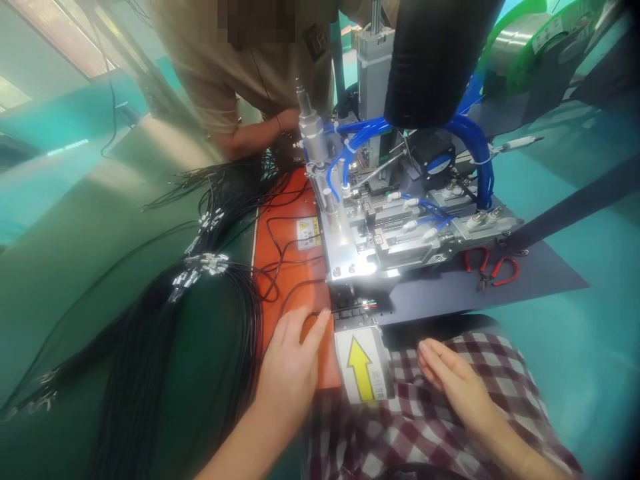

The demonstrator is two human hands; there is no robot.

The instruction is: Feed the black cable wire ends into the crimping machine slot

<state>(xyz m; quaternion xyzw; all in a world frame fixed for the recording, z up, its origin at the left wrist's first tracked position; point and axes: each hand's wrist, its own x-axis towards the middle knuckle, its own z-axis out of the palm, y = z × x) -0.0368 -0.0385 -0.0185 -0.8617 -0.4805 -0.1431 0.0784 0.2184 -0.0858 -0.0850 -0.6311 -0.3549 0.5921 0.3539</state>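
My left hand (291, 357) rests over the orange surface, its fingers closed on a black cable (345, 309). That cable's end, with thin coloured wires (369, 305) showing, lies across a small fixture at the front of the metal machine (395, 233). Right below is a white block marked with a yellow arrow (361, 367). My right hand (453, 377) hovers above the checked cloth on my lap, to the right of the arrow block. Its fingers are pressed together and nothing shows in them.
Bundles of black cables with metallic ends (200, 267) lie on the green table at left. Red-handled cutters (484, 280) lie on the grey plate (545, 273). Behind the machine's blue tubes (480, 147) is a green spool (525, 43). A co-worker's arm (255, 137) reaches toward cables beyond.
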